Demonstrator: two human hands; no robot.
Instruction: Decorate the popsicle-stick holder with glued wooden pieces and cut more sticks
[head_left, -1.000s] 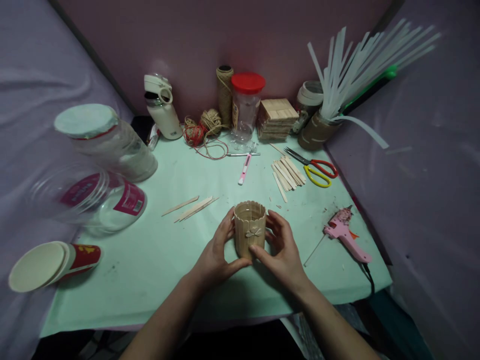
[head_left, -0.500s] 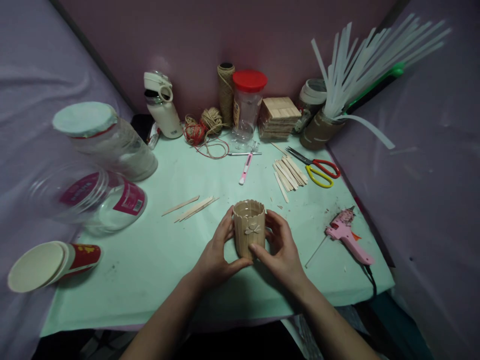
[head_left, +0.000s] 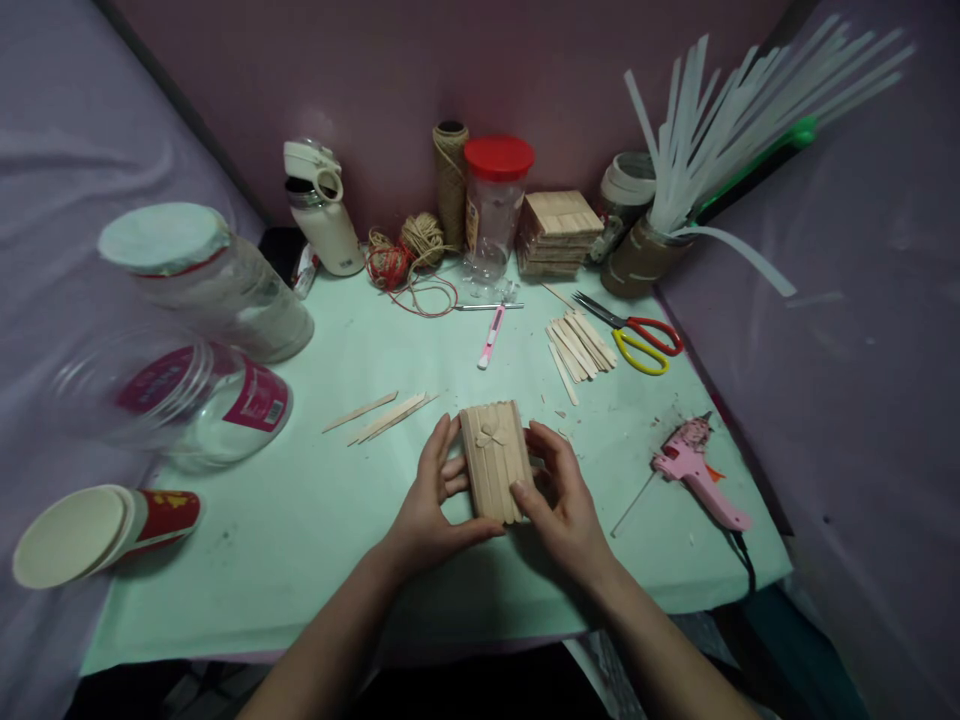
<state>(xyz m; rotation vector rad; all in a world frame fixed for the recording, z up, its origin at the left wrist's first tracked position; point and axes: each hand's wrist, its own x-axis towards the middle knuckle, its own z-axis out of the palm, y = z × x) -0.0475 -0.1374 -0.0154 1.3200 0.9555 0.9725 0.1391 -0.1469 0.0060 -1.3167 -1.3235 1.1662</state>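
Observation:
Between my two hands, near the front of the table, is a cup covered in popsicle sticks [head_left: 496, 470], with a small bow-like wooden decoration [head_left: 491, 434] on its side. The cup is tilted so that its side faces me and its inside is hidden. My left hand [head_left: 435, 490] grips it from the left, thumb low at its base. From the right, my right hand [head_left: 559, 490] holds it, thumb on the front and fingers partly hidden behind. Loose wooden sticks [head_left: 397, 418] lie beyond my left hand.
To the right lie a pink glue gun [head_left: 697, 470], scissors [head_left: 637, 335] and a stick pile [head_left: 577, 345]. A pink cutter [head_left: 491, 338] is ahead. Paper cups [head_left: 169, 515] and plastic jars [head_left: 255, 395] stand left; twine [head_left: 424, 240] and a red-lidded jar [head_left: 499, 215] stand behind.
The cup has been tipped, so its open top and inside no longer show and its side faces up toward me. Both hands stay on it.

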